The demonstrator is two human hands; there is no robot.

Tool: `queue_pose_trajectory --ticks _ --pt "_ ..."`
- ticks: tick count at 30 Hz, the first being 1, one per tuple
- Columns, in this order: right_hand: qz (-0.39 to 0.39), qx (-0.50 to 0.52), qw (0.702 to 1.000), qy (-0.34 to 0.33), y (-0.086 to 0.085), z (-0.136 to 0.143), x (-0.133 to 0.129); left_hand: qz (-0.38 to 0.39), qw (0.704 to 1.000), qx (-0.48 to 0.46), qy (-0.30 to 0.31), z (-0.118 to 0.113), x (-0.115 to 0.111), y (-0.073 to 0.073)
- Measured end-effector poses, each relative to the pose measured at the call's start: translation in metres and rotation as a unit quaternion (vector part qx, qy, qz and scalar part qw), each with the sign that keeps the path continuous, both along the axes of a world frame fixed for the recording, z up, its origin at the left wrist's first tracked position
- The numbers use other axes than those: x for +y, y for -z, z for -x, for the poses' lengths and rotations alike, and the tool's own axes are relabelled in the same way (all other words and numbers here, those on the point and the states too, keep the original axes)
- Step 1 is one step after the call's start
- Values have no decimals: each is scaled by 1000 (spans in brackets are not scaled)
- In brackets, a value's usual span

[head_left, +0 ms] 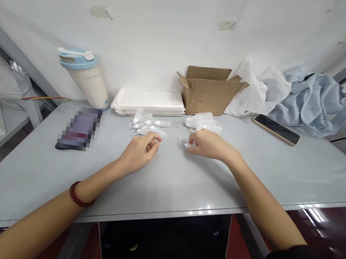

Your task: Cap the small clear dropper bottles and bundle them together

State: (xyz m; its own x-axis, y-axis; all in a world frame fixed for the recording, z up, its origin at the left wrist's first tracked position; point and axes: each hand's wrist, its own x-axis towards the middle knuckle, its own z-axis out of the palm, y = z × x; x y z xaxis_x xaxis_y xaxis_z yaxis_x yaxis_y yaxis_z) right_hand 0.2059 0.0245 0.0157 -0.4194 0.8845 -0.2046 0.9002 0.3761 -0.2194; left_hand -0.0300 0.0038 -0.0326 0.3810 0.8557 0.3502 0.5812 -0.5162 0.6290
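Bright light; glare spots on tabletop (164, 185) near front edge; faint shadow below right hand (208, 144); wide-angle stretch at borders; pale tubes (161, 123) perhaps slightly soft.

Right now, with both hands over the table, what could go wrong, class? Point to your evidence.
The left pile of corded white pieces might tangle, as they lie crowded together. The left hand, close beside that pile, could nudge it. The small white piece at the right hand's fingertips might slip.
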Motion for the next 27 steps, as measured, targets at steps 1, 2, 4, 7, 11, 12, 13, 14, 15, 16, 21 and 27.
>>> queue_pose_trajectory --ticks 1,2,4,7,11,12,13,14,15,16,21,27 --pt "-5 20 1000 -6 0 1 -1 7 1000 -2 0 0 0 0" --pt "-10 40 999 -12 1 3 -1 18 1000 -6 -2 0 0 0" --pt "-21 80 996 -28 2 5 -1 52 998 -21 -7 -1 0 -1" --pt "-37 131 989 -51 5 7 -1 128 990 -62 -15 -2 0 -4" --pt "-58 181 978 -88 9 10 -4 207 971 -120 -24 -2 2 -7" --pt "-61 188 976 -96 9 11 -5 216 968 -127 -24 -2 3 -8" --pt "-62 193 974 -103 10 13 -6 222 966 -132 -22 -2 3 -9" --pt "-61 197 972 -109 11 14 -8 226 965 -134 -20 -3 3 -9" --pt "-60 200 971 -115 12 15 -8 231 963 -135 -18 -3 4 -9" --pt "-59 203 970 -121 13 16 -9 235 962 -135 -17 -3 3 -10" --pt "-70 216 963 -147 20 19 -9 241 961 -133 -1 -4 2 -10" --pt "-65 224 963 -134 21 16 -7 229 963 -139 24 -2 2 -11"
